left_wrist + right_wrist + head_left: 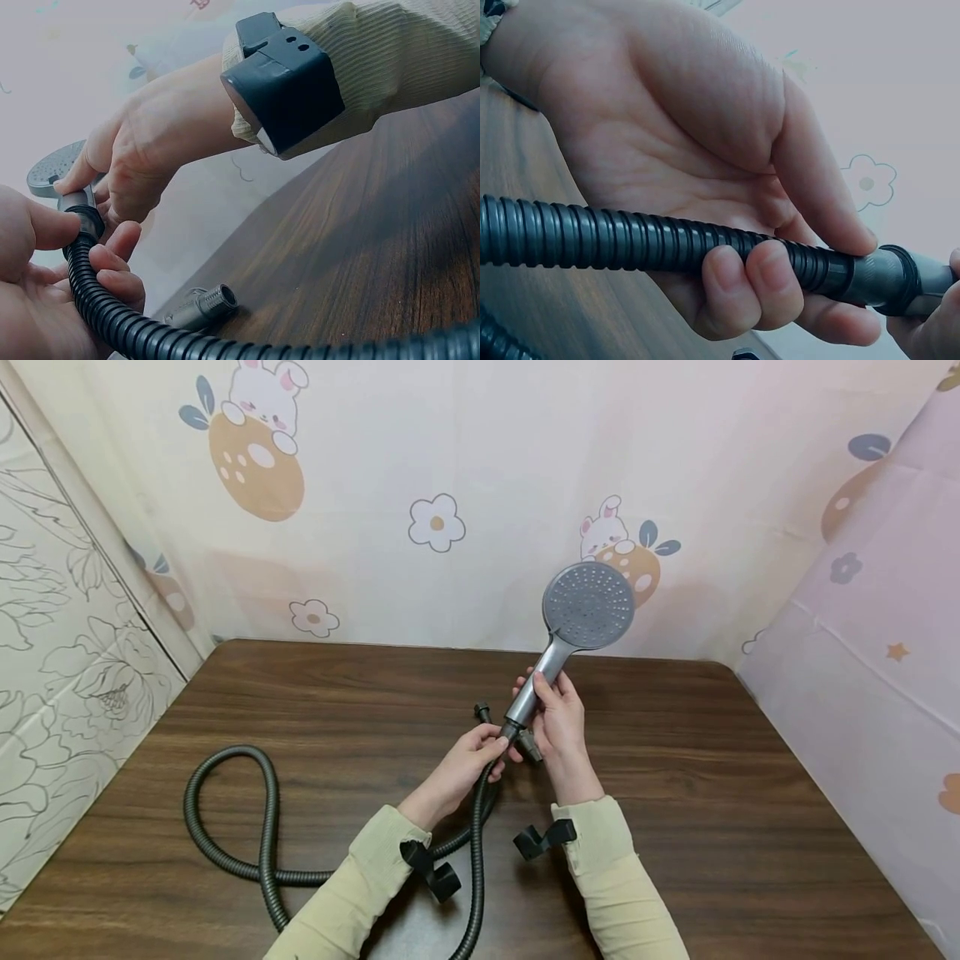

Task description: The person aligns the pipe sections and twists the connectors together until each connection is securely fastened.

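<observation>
A grey shower head with a round, dotted spray face is raised at a tilt over the table's far edge. My right hand grips its silver handle. Just below, my left hand pinches the end connector of a black ribbed hose at the handle's base. In the right wrist view, the left thumb presses on the connector, and curled fingers wrap under the hose. A grey fitting with a threaded end lies on the table near the hands.
The hose continues across the brown wooden table, making a loop at the left. Its other end, a dark nut, lies behind the left hand. Patterned curtains hang behind the table. Black camera mounts sit on both wrists.
</observation>
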### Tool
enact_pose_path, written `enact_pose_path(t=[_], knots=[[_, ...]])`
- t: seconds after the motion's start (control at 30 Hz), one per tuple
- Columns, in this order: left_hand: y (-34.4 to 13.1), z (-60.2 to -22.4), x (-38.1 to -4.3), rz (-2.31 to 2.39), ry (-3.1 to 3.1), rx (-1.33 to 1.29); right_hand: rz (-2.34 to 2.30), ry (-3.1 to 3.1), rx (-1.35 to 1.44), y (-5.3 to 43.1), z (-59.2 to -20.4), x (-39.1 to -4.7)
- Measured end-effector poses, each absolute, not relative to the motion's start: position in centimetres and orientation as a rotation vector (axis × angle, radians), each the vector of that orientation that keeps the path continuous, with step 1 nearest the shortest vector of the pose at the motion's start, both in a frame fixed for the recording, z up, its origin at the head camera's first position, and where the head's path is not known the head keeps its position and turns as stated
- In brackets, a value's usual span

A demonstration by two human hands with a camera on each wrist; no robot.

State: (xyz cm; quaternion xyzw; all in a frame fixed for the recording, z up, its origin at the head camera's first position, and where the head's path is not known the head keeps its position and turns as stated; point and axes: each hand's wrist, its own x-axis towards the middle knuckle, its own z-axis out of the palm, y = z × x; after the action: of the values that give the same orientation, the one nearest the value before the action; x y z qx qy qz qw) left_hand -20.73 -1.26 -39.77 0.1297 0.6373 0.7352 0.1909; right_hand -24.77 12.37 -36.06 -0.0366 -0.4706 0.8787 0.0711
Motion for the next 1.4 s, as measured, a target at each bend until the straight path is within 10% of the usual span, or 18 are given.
enact_pose_path(t=[1.4], knots=[[-1.31,-39.89,-20.85,2.135,1.710,0.268,2.623,-1.420,-0.135,11.98,-35.91,-24.35]])
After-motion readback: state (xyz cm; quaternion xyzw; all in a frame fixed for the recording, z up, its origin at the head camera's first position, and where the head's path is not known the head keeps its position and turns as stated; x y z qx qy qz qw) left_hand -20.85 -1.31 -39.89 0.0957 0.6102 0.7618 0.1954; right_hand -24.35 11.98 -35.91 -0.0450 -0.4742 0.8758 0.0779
